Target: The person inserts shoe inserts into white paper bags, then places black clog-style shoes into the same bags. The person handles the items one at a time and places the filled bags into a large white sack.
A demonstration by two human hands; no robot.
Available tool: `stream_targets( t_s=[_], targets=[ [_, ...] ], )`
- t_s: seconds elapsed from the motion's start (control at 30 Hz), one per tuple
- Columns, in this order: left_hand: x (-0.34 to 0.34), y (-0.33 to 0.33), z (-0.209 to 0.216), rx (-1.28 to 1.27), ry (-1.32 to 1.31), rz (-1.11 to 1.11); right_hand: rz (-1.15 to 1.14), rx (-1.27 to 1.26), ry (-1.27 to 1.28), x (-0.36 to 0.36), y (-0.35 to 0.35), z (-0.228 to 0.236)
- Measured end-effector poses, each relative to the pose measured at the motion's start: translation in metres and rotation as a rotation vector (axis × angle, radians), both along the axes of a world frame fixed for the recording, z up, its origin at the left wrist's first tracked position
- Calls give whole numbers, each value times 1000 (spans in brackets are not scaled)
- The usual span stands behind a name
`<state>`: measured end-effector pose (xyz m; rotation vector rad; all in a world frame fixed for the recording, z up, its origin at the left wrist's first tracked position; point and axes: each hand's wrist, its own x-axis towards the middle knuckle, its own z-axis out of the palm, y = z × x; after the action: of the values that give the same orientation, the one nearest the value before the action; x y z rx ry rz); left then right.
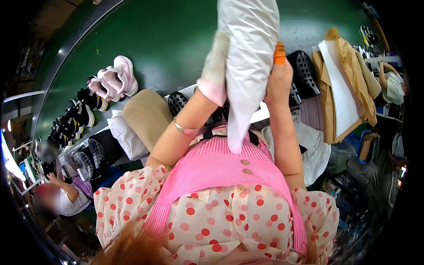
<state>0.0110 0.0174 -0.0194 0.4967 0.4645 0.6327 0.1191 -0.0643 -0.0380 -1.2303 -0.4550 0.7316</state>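
Gloved left hand (216, 59), right hand (279, 83) hold 1 crinkled white bundle (249, 57)

A long white wrapping (249, 66), creased with many wrinkles, runs lengthwise between the left hand (216, 59) and the right hand (279, 81), touching both. Its wide upper end is cut off by the view; below, it tapers to a narrow, smoother tip over the pink apron (207, 170).

You've got a wrinkled white wrapper (249, 57) top centre, paper or cloth unclear; your glove (216, 57), matt cloth; your bracelet (182, 127), shiny metal; your apron (212, 170), matt woven cloth. Green surface (165, 42) upper left, smooth, semi-glossy. Brown paper (356, 73) at right, creased, matt.
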Motion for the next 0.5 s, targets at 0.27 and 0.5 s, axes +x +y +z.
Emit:
stream_targets(
  t_s=[0.27, 0.5],
  targets=[
    [-6, 5, 24, 48, 100, -3, 150, 5, 287, -35, -33, 31],
    [-23, 0, 1, 350, -32, -107, 281, 102, 617, -25, -26, 11]
  ],
)
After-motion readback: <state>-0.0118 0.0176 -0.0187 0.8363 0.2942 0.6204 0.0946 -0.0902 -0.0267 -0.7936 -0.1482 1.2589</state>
